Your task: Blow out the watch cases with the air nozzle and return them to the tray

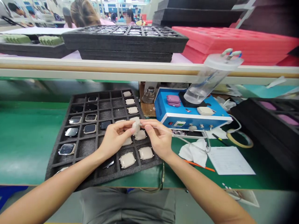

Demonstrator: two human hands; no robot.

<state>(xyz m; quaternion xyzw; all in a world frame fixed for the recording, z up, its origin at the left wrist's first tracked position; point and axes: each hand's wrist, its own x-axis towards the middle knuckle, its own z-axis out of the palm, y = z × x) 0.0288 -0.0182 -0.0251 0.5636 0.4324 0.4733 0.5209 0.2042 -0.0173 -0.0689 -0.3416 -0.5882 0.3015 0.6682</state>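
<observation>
Standing tilted, a small beige rounded watch case [136, 126] is held above a charcoal foam compartment tray [86, 147]. The left hand [114, 136], nearly closed, pinches the case between thumb and fingers; the right hand [161, 139], also nearly closed, grips a thin clear tube [184, 140] at the case, though whether its tip touches cannot be told. Beside the tray, a blue box-shaped machine [161, 107] supports a tilted, clear plastic cylinder [198, 90].

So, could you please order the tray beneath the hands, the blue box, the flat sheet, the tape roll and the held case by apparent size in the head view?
1. Tray
2. Blue box
3. Flat sheet
4. Tape roll
5. Held case
</observation>
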